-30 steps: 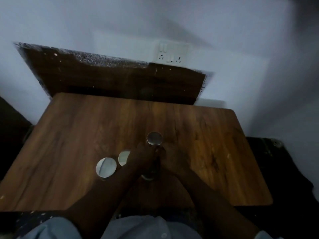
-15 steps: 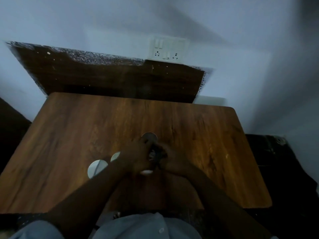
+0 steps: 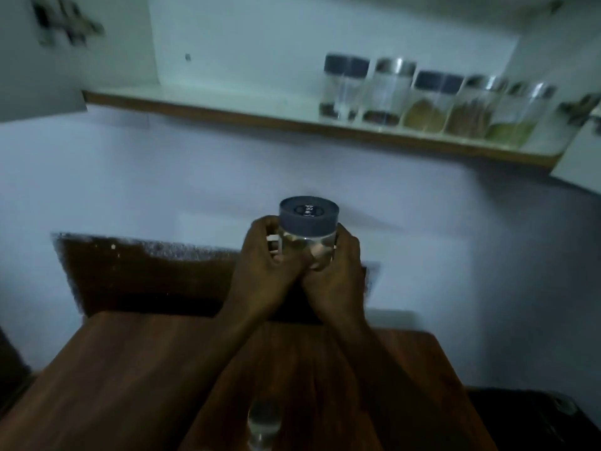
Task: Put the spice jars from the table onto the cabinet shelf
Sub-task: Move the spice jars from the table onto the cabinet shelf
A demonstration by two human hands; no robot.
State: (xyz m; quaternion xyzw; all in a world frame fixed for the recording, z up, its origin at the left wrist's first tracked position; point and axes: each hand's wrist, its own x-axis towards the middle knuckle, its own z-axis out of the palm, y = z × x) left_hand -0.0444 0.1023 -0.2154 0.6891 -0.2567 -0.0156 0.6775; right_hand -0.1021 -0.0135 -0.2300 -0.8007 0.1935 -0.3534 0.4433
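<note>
A clear spice jar [image 3: 308, 232] with a dark grey lid is lifted above the wooden table [image 3: 123, 385], in front of the wall. My left hand [image 3: 265, 271] grips its left side and my right hand [image 3: 338, 275] grips its right side and base. Higher up runs the cabinet shelf [image 3: 201, 102], where several spice jars [image 3: 426, 99] stand in a row at its right end. Another jar [image 3: 264, 421] stands on the table near the bottom edge, between my forearms.
The left part of the shelf is bare. An open white cabinet door [image 3: 48, 53] hangs at the upper left, another door edge [image 3: 582, 148] at the right. A dark panel [image 3: 136, 275] leans on the wall behind the table.
Both hands have lifted one jar off the table and raised it toward the shelf. My view has tilted up, so the shelf shows and most table jars have dropped out of sight.
</note>
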